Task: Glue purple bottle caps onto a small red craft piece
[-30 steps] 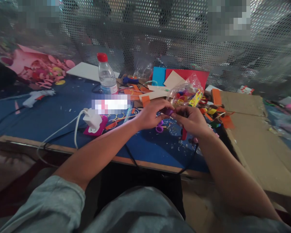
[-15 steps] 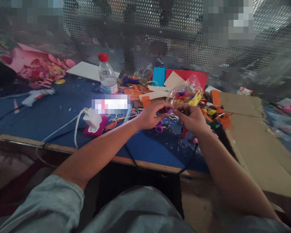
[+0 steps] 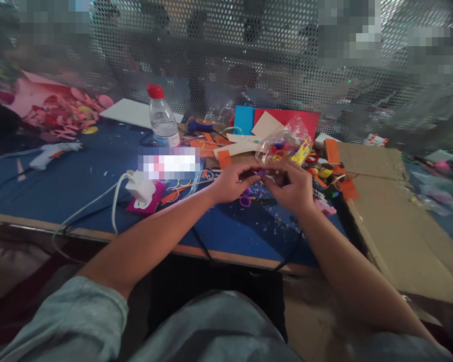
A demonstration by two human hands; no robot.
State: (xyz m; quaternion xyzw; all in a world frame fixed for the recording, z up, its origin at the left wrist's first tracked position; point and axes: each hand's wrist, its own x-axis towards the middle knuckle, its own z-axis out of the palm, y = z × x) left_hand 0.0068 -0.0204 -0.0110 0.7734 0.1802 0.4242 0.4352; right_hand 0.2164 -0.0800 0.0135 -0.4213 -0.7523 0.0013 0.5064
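Between my two hands is a small purple piece [image 3: 261, 173], mostly covered by fingers, so its exact kind cannot be told. My left hand [image 3: 232, 182] pinches it between thumb and fingers. From the other side my right hand [image 3: 292, 186] closes its thumb and fingertips against the same piece. Just below the left fingertips lie purple-handled scissors [image 3: 245, 201] on the blue tabletop [image 3: 226, 226]; their blades are partly hidden. Small white scraps are scattered under the right hand.
Behind the hands are a plastic bag of coloured pieces [image 3: 283, 146], orange scraps [image 3: 225, 159] and a water bottle [image 3: 163, 120]. To the left stand a white plug [image 3: 140, 187] with cables and a glue gun [image 3: 56, 153]. Cardboard [image 3: 392, 201] covers the right side.
My right hand has turned and its fingers have come further over the purple piece, hiding more of it. A red item below the right hand no longer shows. The view has shifted slightly.
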